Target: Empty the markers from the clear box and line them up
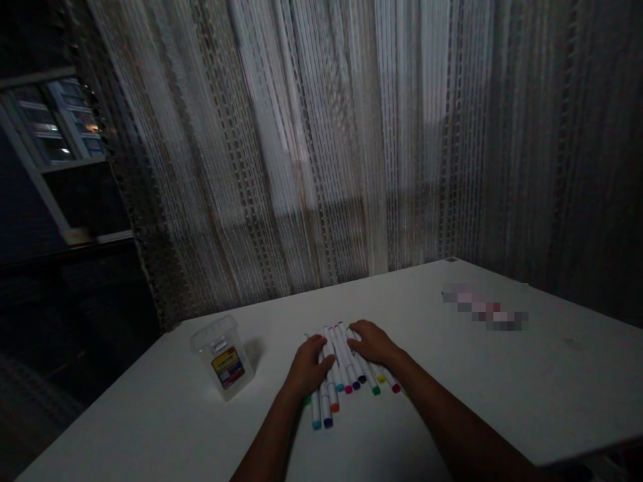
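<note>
Surface: one white table, dimly lit, with a faint smudge toward the right. Room: a striped, semi-sheer curtain hanging along the far side; at far left, a window with lit panes

Item: a loose fan of white markers, middle of the table, coloured ends toward the near side: blue, orange, pink, purple, green, yellow, red

Item: the left hand, laid over the left-hand markers, thumb apart from the fingers; I cannot tell whether it grips any

Item: the right hand, fingers bent over the far right of the fan; whether it grasps one, I cannot tell from here

Item: a see-through plastic container with a dark and yellow label, left of the markers, well apart from them

Item: a pixelated pinkish object, far right

Edges: far edge beside the curtain; left edge just past the container. Room for moving: widest between right hand and right edge; narrower between left hand and container
</note>
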Demonstrator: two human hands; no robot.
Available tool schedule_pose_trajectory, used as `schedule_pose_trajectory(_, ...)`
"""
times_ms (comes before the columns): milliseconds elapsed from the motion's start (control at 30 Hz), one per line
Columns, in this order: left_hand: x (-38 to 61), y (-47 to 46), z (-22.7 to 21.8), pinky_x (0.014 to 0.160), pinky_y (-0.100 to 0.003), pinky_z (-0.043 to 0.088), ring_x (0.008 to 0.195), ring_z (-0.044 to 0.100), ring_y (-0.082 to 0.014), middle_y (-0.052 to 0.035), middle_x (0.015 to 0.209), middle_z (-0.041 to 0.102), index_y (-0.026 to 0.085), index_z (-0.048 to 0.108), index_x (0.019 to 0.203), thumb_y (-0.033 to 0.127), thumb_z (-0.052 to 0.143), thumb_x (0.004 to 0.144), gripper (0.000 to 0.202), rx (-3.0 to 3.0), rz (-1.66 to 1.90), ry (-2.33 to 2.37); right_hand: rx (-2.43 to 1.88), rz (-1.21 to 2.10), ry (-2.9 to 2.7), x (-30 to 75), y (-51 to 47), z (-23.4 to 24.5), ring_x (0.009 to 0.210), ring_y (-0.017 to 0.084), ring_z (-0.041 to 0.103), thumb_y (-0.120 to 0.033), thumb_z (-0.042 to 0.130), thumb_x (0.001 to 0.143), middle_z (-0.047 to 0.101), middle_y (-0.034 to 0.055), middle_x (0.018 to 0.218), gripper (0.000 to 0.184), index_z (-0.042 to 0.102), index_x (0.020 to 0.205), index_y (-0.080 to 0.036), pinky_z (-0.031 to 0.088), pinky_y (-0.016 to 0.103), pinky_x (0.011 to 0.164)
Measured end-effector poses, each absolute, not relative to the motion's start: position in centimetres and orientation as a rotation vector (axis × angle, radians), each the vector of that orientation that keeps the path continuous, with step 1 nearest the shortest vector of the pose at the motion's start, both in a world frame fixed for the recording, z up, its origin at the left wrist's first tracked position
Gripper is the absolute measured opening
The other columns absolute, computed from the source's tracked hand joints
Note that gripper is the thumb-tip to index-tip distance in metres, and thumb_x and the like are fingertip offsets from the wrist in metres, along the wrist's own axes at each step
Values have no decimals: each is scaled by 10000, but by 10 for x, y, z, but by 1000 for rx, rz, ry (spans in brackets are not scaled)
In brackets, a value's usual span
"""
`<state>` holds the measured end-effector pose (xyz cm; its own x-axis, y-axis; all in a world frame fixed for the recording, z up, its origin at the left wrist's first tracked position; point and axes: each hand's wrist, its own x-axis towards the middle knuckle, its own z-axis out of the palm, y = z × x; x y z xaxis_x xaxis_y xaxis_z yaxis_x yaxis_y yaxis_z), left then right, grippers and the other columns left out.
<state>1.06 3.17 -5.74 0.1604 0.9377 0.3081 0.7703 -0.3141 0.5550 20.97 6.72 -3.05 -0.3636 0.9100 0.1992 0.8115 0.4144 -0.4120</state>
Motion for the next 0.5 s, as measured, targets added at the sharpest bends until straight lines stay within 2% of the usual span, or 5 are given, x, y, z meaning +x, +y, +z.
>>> schedule_pose_trajectory(333, 13, 28, -54, 1005, -383, 302, 1158, 420, -263, -148, 1224, 499, 99, 550, 1110, 343, 522, 751, 435, 2225, 972, 1679, -1540, 248, -2327, 206, 66, -26, 1075, 224, 489, -364, 441, 795, 545, 133, 1164, 435, 521, 1157, -136, 351, 313, 885)
schedule_pose_trajectory(433, 13, 25, -36, 997, -406, 309, 1157, 416, -269, -152, 1211, 499, 104, 551, 1090, 305, 510, 759, 389, 2184, 1099, 1738, -1544, 183, -2394, 207, 67, -20, 1032, 244, 515, -401, 443, 796, 569, 144, 1116, 429, 544, 1121, -139, 377, 335, 843)
schedule_pose_trajectory(500, 22, 17, -15, 961, -399, 358, 1085, 479, -246, -118, 1147, 546, 143, 559, 1063, 278, 492, 774, 326, 2228, 1121, 1626, -1519, 134, -2452, 209, 69, -15, 1005, 257, 528, -447, 443, 794, 581, 155, 1084, 442, 564, 1083, -135, 386, 346, 823)
